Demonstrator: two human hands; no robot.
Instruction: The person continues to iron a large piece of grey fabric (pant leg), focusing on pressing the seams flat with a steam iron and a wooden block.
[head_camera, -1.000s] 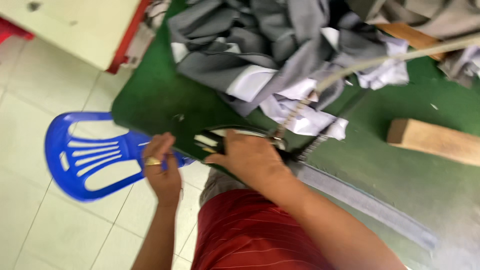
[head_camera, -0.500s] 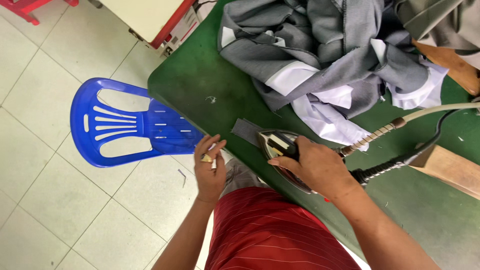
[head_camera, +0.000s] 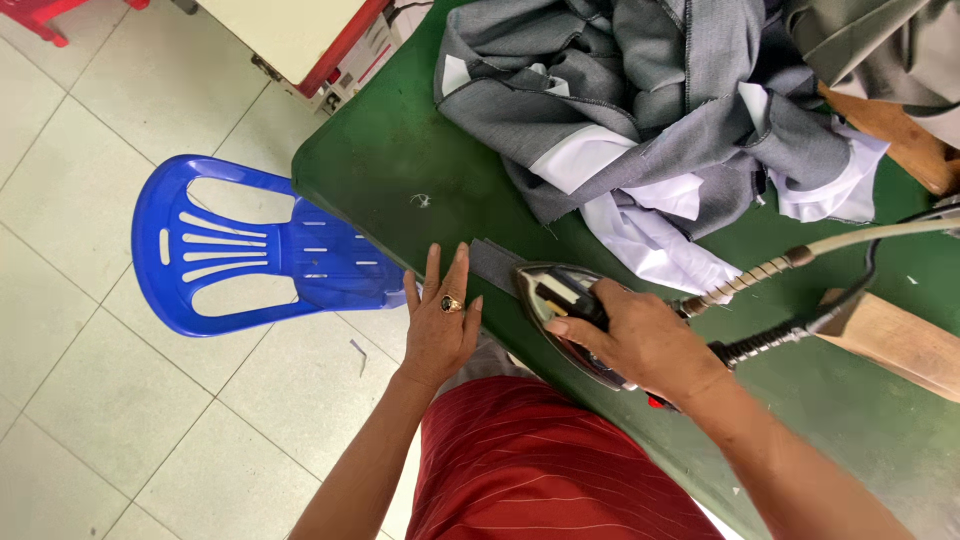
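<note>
A: What has changed since the earlier picture?

B: The left hand (head_camera: 440, 325) was curled at the table edge; now it is lying flat with its fingers spread, pressing on the near end of the grey fabric strip (head_camera: 495, 265); the iron (head_camera: 565, 310) has come a little closer to that hand.

A: And the right hand?

B: In the head view, the right hand (head_camera: 645, 345) is closing around the handle of the iron; the fingers are wrapping it firmly; the iron is sitting on the strip, at the near edge of the green table (head_camera: 400, 170).

A: What is lying around?

B: A pile of grey and white cloth (head_camera: 640, 110) is lying further back; a wooden block (head_camera: 895, 345) is resting at the right; a blue plastic chair (head_camera: 250, 250) is standing on the floor, just beside the table.
</note>
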